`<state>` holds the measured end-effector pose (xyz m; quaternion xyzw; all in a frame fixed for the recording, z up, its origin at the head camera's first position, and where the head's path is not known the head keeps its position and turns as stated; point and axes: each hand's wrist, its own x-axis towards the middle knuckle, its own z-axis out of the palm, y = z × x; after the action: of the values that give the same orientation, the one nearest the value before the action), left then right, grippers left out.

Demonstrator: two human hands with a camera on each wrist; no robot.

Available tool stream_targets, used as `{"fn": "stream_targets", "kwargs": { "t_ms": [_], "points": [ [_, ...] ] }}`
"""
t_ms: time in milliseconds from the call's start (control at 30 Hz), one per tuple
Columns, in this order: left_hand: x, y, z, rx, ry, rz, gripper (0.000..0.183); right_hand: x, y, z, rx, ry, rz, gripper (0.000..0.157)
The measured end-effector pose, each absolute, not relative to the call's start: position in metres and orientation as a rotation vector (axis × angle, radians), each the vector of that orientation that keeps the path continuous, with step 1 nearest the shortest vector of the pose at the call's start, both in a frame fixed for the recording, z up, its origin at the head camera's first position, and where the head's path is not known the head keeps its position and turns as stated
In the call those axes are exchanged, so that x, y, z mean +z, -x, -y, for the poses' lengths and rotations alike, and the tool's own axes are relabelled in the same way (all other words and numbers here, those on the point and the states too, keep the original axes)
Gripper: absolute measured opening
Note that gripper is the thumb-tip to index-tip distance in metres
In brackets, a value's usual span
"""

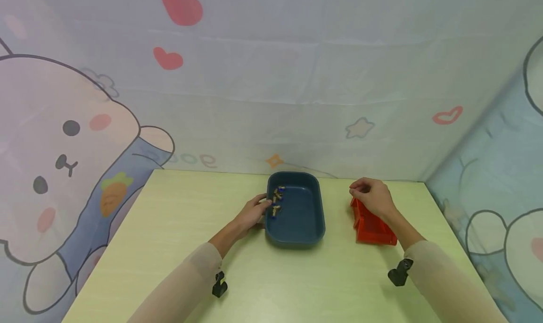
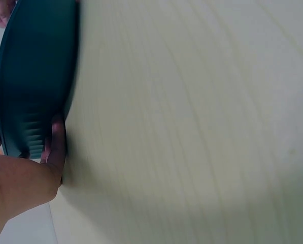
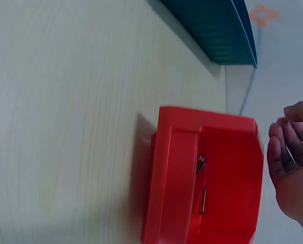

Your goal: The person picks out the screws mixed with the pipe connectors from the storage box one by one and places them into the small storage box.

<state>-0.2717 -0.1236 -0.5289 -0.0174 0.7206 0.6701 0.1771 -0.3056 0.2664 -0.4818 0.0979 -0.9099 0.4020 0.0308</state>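
My left hand (image 1: 251, 214) grips the left side of a dark blue rectangular tray (image 1: 297, 240), thumb at the rim. In the left wrist view its fingers (image 2: 56, 145) lie along the tray's outer wall. Several small brass-coloured pieces with blue parts (image 1: 275, 202) lie along the tray's left inner side. My right hand (image 1: 375, 198) hovers at the far end of a red plastic bin (image 1: 375, 238), fingers loosely bent. Nothing shows between those fingers in the right wrist view. Inside the bin are small metal pieces (image 3: 201, 163) and a thin metal rod (image 3: 203, 201).
Both containers are on a pale wood-grain table (image 1: 169, 228), the tray near its back edge and the red bin to the right. A printed cloth (image 1: 271, 78) hangs behind the table and along its sides. Dark wrist mounts (image 1: 399, 272) hang below the sleeves.
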Motion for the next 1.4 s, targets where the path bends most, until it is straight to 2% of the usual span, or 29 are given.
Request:
{"fn": "stream_targets", "kwargs": {
  "t_ms": [667,1400],
  "points": [
    [-0.53,0.273,0.122,1.898,0.057,-2.04,0.056,-0.484,0.314,-0.213,1.375,-0.402,2.735,0.011],
    [-0.531,0.273,0.124,1.889,0.045,-2.053,0.056,-0.48,0.315,-0.168,1.404,-0.563,2.744,0.02]
  ]
}}
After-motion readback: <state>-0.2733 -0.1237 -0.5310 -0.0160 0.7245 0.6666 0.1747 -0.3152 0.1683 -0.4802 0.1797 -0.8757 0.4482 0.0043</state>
